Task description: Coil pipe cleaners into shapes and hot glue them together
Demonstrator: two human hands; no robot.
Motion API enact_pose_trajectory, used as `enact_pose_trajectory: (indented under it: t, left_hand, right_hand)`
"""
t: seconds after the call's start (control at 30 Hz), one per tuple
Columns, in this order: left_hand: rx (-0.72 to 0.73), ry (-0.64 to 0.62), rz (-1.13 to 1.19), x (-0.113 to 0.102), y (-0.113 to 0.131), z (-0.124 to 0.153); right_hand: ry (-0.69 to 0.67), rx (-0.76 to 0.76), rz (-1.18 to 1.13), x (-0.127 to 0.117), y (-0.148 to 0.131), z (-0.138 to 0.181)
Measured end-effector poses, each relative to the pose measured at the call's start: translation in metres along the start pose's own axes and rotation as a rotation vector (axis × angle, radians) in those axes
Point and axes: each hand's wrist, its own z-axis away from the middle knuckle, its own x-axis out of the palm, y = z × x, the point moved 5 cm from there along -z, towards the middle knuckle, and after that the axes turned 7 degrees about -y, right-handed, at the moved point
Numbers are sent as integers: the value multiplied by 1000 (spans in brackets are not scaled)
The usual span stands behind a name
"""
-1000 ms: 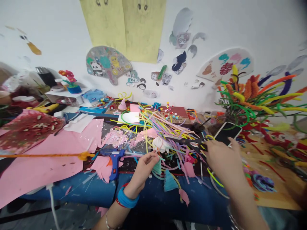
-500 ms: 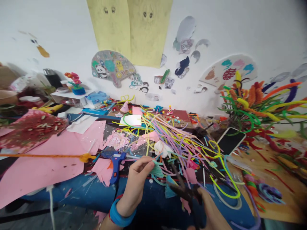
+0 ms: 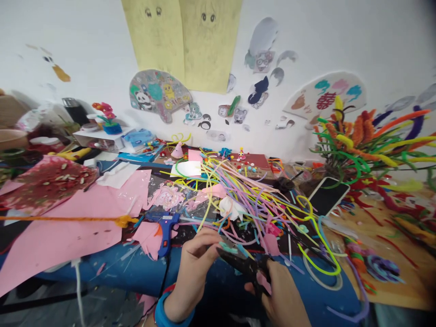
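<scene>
One fan (image 3: 326, 99) reads 囍; left fingers (image 3: 210, 259) pinch teal scrap (image 3: 228, 248), right fingers (image 3: 277, 279) grip scissors (image 3: 245, 267).

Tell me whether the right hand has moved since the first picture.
Yes: the right hand has moved left and down in view, away from the phone.

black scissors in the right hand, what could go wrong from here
The blades of the black scissors in the right hand sit very close to the left hand's fingertips, so a slip might nip them. The small pale teal piece at those fingertips partly hides the blades, so a cut could go astray. The black cord below the blue glue gun runs near the left wrist and might snag.
</scene>
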Motion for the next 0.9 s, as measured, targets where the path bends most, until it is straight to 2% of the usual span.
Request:
enact_pose_trajectory:
  t: [0.2,0.5,0.9]
  left_hand:
    - [12,-13,-6,1,2,5]
    - [37,-22,-59,-2,1,4]
    - [-60,-10,-111,-6,-4,4]
  right_hand:
    - [-14,-68,43,2,-4,-3]
    - [22,-58,201,-6,-13,-3]
    - [-76,-151,105,-2,-18,-4]
